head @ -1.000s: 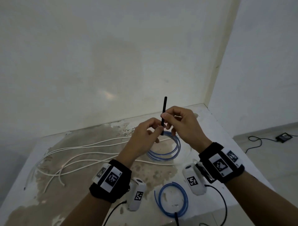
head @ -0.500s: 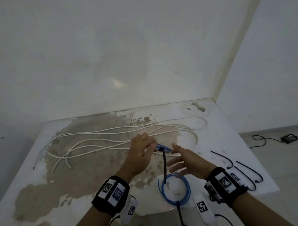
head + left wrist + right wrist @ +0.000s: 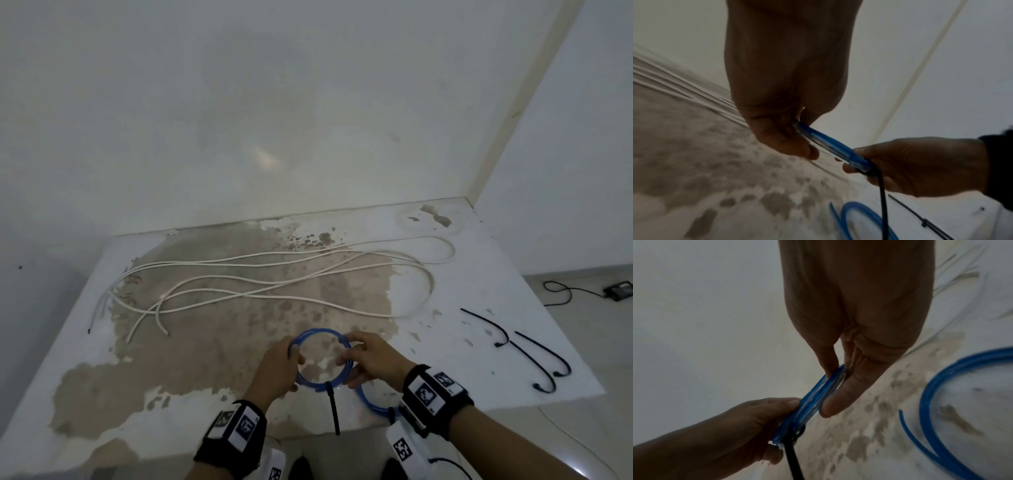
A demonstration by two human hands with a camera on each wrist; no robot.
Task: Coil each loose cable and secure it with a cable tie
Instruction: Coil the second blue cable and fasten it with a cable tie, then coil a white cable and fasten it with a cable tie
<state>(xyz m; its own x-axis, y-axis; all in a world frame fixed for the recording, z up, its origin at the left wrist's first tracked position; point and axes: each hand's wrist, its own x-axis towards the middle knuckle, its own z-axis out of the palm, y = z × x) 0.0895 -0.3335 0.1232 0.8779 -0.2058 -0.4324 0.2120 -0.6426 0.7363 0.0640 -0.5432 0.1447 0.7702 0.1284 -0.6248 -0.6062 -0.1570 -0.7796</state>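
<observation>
From the head camera, both hands hold a blue cable coil point(image 3: 320, 358) just above the near edge of the desk point(image 3: 102, 342). The left hand point(image 3: 277, 371) grips the ring's left side and the right hand point(image 3: 371, 359) grips its right side, fingers curled round the strands. A black cable tie point(image 3: 332, 407) is already wrapped round the near part of the ring, its long tail hanging toward the person, past the desk edge. A second blue coil point(image 3: 371, 401) lies on the desk just beneath the right wrist. The loose white cables point(image 3: 274, 284) lie farther back, stretched left to right across the desk, roughly midway between the hands. Three spare ties point(image 3: 534, 353) lie well to the right, so the right hand is the nearer one for fetching a tie.

The left wrist camera shows the left hand's thumb and fingers point(image 3: 789, 142) pinching the blue strands, with the right hand gripping the same bundle at the tie's head point(image 3: 869, 173). The tail drops straight down.

The right wrist camera shows the right thumb point(image 3: 840, 399) and a finger pinching the bundle, the left hand holding it lower, beside the tie.

This coil looks secured; setting it down beside the other seems next, then reaching forward for the white cables.
</observation>
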